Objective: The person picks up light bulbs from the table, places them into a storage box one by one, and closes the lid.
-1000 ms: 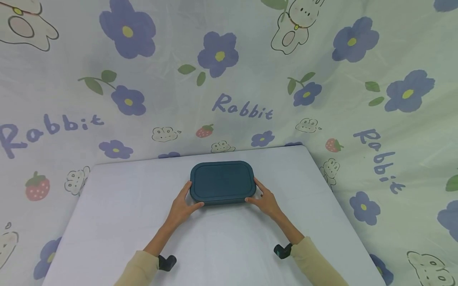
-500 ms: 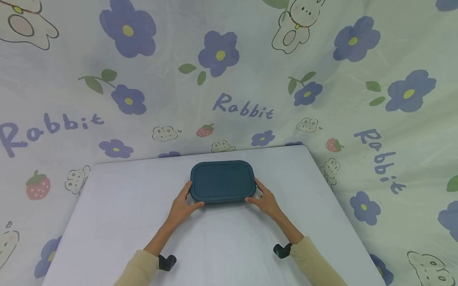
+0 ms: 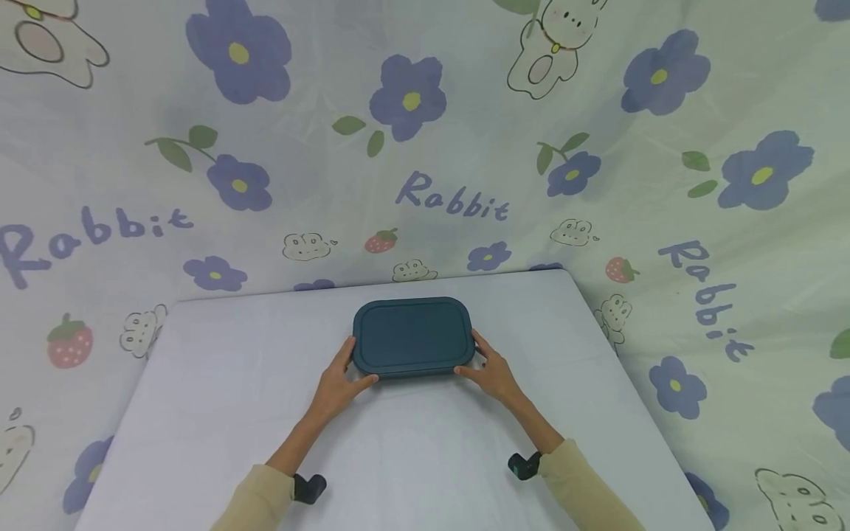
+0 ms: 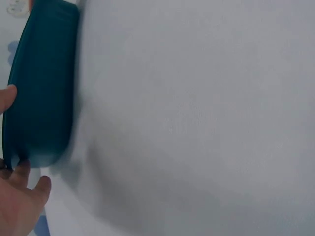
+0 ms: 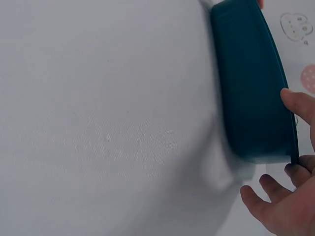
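A dark teal, rounded rectangular lunch box (image 3: 413,335) with its lid on sits on the white table, toward the back. My left hand (image 3: 335,383) grips its near left corner, thumb at the front rim and fingers along the left end. The right hand (image 3: 494,375) holds the near right corner in the same way. In the left wrist view the box's side wall (image 4: 44,83) stands against the table, thumb touching the rim. From the right wrist, the thumb (image 5: 298,103) also rests on the rim, while the lower fingers spread below the end wall.
A white cloth-covered table (image 3: 412,457) spreads around the box. Behind and beside it hangs a curtain (image 3: 319,169) printed with flowers, rabbits and strawberries. A small black device (image 3: 310,488) is worn at the left wrist, another (image 3: 524,466) at the right.
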`<action>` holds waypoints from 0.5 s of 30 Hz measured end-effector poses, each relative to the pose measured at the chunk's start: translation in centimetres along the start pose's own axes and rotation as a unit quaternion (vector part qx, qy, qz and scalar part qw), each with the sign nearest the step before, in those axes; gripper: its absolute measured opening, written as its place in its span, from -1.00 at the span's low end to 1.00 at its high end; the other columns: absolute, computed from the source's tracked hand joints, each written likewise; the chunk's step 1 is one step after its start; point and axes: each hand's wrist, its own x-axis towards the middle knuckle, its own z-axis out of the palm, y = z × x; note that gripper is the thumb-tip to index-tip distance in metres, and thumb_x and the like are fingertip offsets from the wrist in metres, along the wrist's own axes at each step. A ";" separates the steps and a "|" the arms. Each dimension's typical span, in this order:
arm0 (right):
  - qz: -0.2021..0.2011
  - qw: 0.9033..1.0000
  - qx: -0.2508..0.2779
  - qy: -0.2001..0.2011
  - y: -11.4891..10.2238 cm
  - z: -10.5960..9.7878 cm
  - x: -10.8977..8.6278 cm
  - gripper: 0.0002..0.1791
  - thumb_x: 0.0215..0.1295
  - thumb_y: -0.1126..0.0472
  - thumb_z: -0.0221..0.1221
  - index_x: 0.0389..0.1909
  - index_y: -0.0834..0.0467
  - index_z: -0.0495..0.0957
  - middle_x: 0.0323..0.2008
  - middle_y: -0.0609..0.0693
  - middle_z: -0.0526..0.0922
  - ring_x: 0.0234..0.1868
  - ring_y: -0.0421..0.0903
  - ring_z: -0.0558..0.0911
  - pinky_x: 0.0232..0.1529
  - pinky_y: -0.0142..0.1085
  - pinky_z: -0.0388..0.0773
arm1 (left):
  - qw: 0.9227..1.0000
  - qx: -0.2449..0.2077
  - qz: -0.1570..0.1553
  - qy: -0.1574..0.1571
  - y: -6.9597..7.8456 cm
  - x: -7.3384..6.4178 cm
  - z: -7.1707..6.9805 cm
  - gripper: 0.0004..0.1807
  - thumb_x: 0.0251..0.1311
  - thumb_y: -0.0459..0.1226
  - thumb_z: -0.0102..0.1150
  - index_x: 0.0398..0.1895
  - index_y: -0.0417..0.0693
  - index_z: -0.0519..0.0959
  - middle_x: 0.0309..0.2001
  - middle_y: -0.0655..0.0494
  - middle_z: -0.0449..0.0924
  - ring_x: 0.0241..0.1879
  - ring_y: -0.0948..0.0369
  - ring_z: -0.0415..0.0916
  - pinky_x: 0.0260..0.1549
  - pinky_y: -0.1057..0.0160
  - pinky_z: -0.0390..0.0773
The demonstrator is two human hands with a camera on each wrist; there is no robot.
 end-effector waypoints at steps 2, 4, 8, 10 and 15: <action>-0.003 1.000 -0.004 -0.001 0.0 -0.1 0.0 0.02 0.16 0.05 0.44 0.56 0.12 0.10 0.43 0.28 0.28 0.37 0.29 0.35 0.22 0.14 0.41 | 1.000 -0.002 0.004 0.004 0.1 -0.2 0.1 0.09 0.15 -0.20 0.45 0.54 -0.38 -0.06 0.54 -0.32 -0.10 0.45 -0.19 0.06 0.36 -0.09 0.17; -0.007 1.000 -0.007 -0.003 0.1 -0.2 0.0 0.02 0.16 0.04 0.44 0.56 0.13 0.10 0.43 0.28 0.28 0.36 0.30 0.36 0.21 0.13 0.41 | 1.000 -0.001 0.006 0.008 0.1 -0.3 0.2 0.09 0.14 -0.21 0.46 0.54 -0.38 -0.06 0.54 -0.31 -0.09 0.45 -0.19 0.07 0.36 -0.09 0.18; -0.004 1.000 -0.019 -0.006 0.2 -0.4 0.1 0.02 0.16 0.02 0.44 0.56 0.11 0.12 0.43 0.26 0.28 0.37 0.28 0.35 0.21 0.14 0.41 | 1.000 -0.002 0.004 0.007 0.3 -0.5 0.4 0.09 0.13 -0.23 0.46 0.55 -0.36 -0.07 0.54 -0.29 -0.09 0.46 -0.17 0.07 0.36 -0.07 0.17; 0.001 0.999 -0.033 -0.009 0.2 -0.5 0.2 0.02 0.16 0.01 0.44 0.56 0.10 0.11 0.44 0.25 0.28 0.37 0.28 0.35 0.22 0.15 0.40 | 1.000 -0.003 0.001 0.004 0.4 -0.5 0.4 0.09 0.13 -0.23 0.46 0.55 -0.36 -0.07 0.55 -0.28 -0.10 0.47 -0.16 0.05 0.37 -0.07 0.15; -0.005 0.997 -0.070 -0.029 -0.3 -1.1 0.2 0.02 0.18 -0.01 0.42 0.56 0.15 0.10 0.46 0.24 0.23 0.42 0.28 0.27 0.30 0.17 0.29 | 1.000 0.030 0.006 -0.006 0.5 -0.5 0.1 0.04 0.23 -0.14 0.39 0.56 -0.33 -0.06 0.55 -0.29 -0.11 0.50 -0.18 -0.07 0.40 -0.12 0.05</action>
